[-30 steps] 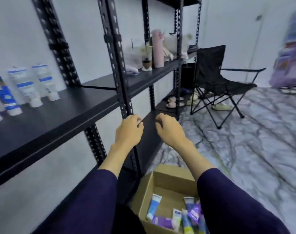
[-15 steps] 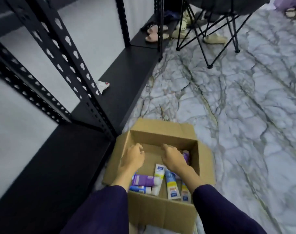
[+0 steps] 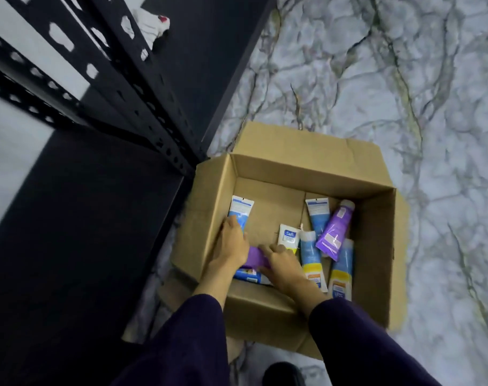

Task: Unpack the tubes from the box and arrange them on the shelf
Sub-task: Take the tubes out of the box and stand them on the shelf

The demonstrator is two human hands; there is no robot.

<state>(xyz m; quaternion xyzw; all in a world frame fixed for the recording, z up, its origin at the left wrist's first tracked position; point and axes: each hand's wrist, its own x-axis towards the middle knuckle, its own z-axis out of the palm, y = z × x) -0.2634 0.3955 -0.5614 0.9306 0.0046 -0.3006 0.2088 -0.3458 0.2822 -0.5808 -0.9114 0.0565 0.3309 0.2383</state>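
The cardboard box (image 3: pixel 315 174) is seen open on the marbled floor (image 3: pixel 404 93), just beside the black shelf (image 3: pixel 78 213) at 9 o'clock. Both hands are inside the box. The left hand (image 3: pixel 231 243) is laid on the light-blue tube (image 3: pixel 240 210) at the box's 9 o'clock wall, fingers curled over it; a full grip cannot be confirmed. The right hand (image 3: pixel 281 260) is placed over the purple tube (image 3: pixel 255 259) lying flat between the hands, fingertips on it, apparently a pinch being formed. A dark-blue tube (image 3: pixel 248 274) is partly hidden under both.

More tubes are left at 3 o'clock in the box: a small white tube (image 3: pixel 287 235), two blue-and-yellow tubes (image 3: pixel 311 254) (image 3: pixel 341 271), another blue one (image 3: pixel 318 215), a second purple tube (image 3: pixel 334 229) tilted across them.

Step judged: pickup of one tube per hand. The tubes should be gripped mid-body, not at the crimped end, so that they are carried level. The purple one should be lifted clear before the dark-blue one below is disturbed. The shelf post (image 3: pixel 142 107) should be cleared on the way up.
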